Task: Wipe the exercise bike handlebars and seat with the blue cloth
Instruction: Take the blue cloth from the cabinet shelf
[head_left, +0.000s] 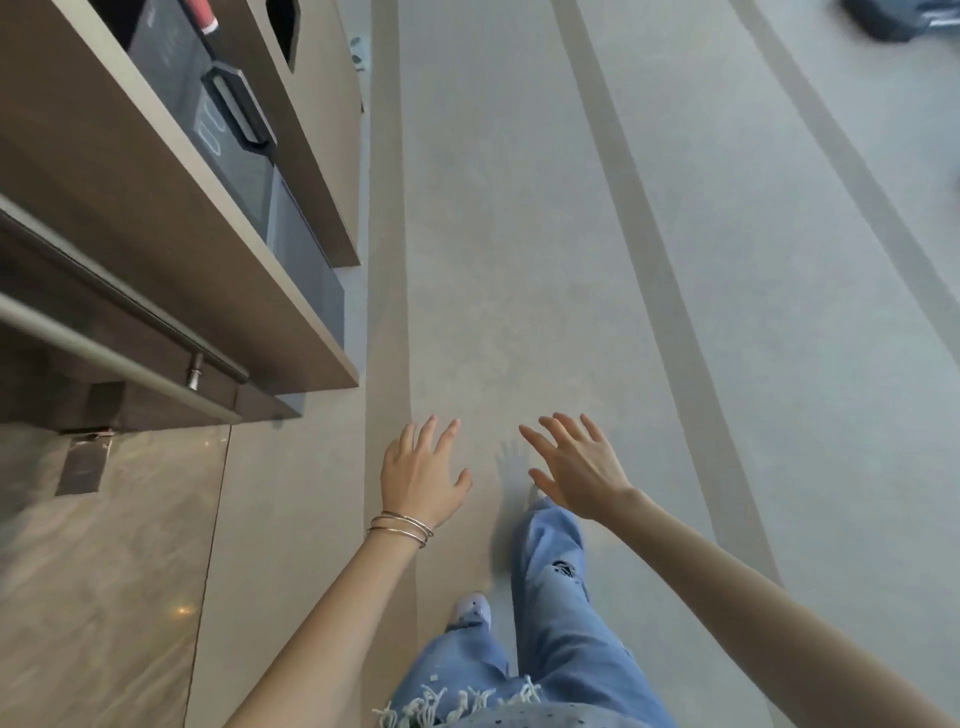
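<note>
My left hand (422, 475) and my right hand (576, 467) are stretched out in front of me over the floor, fingers spread, holding nothing. Thin bangles ring my left wrist. Neither the exercise bike nor the blue cloth is in view. Below the hands I see my legs in blue jeans and one shoe mid-step on the grey floor (519, 260).
A brown wooden cabinet unit (171, 218) with dark panels and a black handle (241, 109) runs along the left, with a metal rail (104, 358) below it. A dark object (898, 21) lies on the floor at the far top right. Darker stripes cross the floor.
</note>
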